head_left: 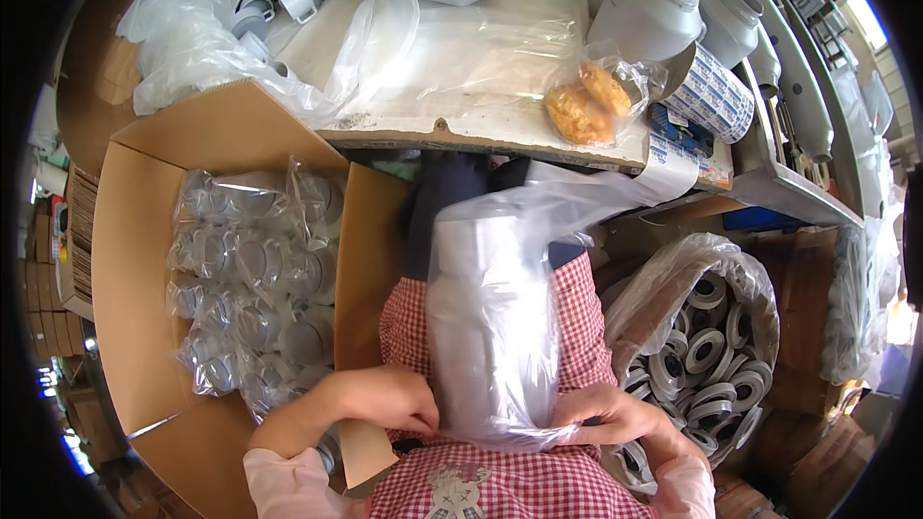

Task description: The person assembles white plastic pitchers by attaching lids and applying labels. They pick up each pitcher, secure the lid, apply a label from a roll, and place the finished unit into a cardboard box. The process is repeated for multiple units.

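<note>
A silver-grey bottle-shaped container (486, 327) lies along my lap inside a clear plastic bag (548, 365), its narrower end pointing away from me. Loose film from the bag trails off toward the table, slightly blurred. My left hand (399, 402) is closed at the near left corner of the bag, fingers pinched together on the film. At the near right corner, my right hand (601, 413) grips the bag's edge between thumb and fingers. Beneath the container is a red-and-white checked apron (586, 327).
Left of me, an open cardboard box (139, 298) holds several bagged grey containers (260, 259). To the right, a plastic-lined bin (769, 312) contains grey rings (707, 351). The table (461, 120) ahead carries grey jars (649, 14), bagged bread-like food (591, 101) and a label roll (711, 94).
</note>
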